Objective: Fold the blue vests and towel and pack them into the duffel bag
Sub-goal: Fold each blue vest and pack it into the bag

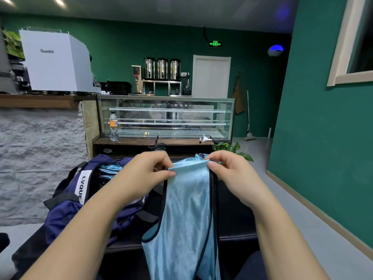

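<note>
Both forearms raised, left hand (148, 171) & right hand (232, 171) each pinch top edge of shiny light-blue black-trimmed vest (187, 215), fingers curled, beside open navy duffel bag (66, 209).

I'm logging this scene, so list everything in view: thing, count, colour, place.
vest: one, light blue with dark trim, held up at centre
duffel bag: one, navy, open at left, blue fabric inside
water bottle: one, clear with orange label, ledge by display case
display case: one, glass, behind bag
dispensers: three, steel, back shelf
plant: one, green, right of ledge
left hand: pinches vest's top edge
right hand: pinches vest's top edge
</note>
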Tool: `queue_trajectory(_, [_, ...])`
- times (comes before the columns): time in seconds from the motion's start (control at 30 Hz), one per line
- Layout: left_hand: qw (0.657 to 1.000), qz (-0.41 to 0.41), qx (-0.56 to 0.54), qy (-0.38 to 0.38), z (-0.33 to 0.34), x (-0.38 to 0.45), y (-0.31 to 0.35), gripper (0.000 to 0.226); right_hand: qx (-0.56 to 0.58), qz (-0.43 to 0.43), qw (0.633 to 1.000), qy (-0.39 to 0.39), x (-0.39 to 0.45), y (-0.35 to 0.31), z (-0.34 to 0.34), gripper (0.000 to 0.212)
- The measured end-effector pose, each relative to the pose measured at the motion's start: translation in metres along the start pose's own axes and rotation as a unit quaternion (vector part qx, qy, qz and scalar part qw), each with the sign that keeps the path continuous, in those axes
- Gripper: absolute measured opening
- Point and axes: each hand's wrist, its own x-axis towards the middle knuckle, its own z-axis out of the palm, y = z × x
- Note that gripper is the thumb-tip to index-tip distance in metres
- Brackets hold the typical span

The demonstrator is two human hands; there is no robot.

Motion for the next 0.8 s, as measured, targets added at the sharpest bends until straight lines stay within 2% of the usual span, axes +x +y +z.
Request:
queue_trajectory(0.1, [0.994, 0.017, 0.101, 0.030, -0.007, 0.011, 0.015, 0.025, -0.074, -0.008, 0.997, -0.012, 0.014, -0.011, -0.002, 0.012])
queue_trajectory(0.27, [0.983, 0.025, 0.179, 0.035, -0.018, 0.033, 0.034, 0.010, -0.219, -0.010, 0.975, -0.029, 0.040, -0.043, -0.005, 0.023])
queue_trajectory(0.4, [0.976, 0.020, 0.212, 0.040, -0.024, 0.049, 0.053, 0.012, -0.368, -0.015, 0.930, -0.019, 0.062, -0.069, 0.006, 0.032])
queue_trajectory(0.5, [0.972, 0.023, 0.226, 0.054, -0.035, 0.063, 0.061, 0.020, -0.432, 0.006, 0.902, -0.010, 0.077, -0.087, 0.012, 0.024])
queue_trajectory(0.57, [0.970, 0.013, 0.240, 0.043, -0.043, 0.068, 0.061, 0.017, -0.425, 0.000, 0.905, -0.010, 0.083, -0.091, 0.014, 0.019])
queue_trajectory(0.73, [0.959, 0.001, 0.283, -0.003, -0.059, 0.073, 0.053, 0.015, -0.265, 0.027, 0.963, -0.048, 0.086, -0.099, 0.018, 0.018])
queue_trajectory(0.8, [0.956, 0.004, 0.295, -0.007, -0.062, 0.074, 0.047, 0.018, -0.178, 0.030, 0.982, -0.055, 0.086, -0.097, 0.017, 0.029])
